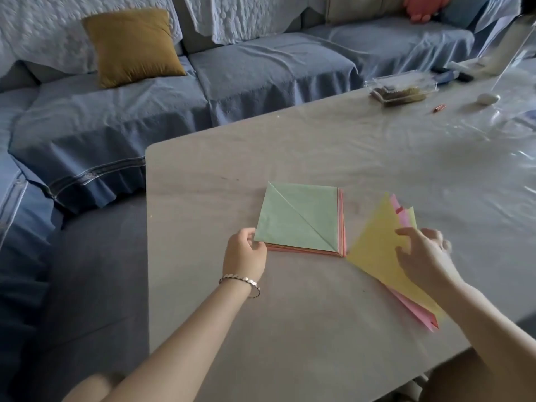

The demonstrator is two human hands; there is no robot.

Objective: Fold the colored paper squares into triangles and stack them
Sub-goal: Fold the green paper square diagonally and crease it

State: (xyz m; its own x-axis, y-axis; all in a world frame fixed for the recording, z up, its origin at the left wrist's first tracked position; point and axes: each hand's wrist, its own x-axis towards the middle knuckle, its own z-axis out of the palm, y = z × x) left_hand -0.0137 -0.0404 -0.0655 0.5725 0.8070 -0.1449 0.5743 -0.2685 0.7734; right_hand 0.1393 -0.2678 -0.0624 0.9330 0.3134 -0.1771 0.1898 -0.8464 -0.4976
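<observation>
Beige table (290, 320), left hand (245, 253) pinching green square (298, 219)

Your left hand (245, 250) pinches the near-left corner of the green sheet (298, 219). The sheet bears a diagonal crease and tops the square stack (341, 224), which lies toward the table's (261, 329) left edge. Just right of it, the yellow triangle (377, 248) tops the triangle pile (414, 311), which reaches toward the near edge. Your right hand (423, 256) is over the yellow triangle, fingers loosely spread and blurred; contact is unclear. A bracelet (240, 281) circles your left wrist.

blue-covered sofa (261, 74) | mustard cushion (133, 47) | beige table (290, 314)
</observation>
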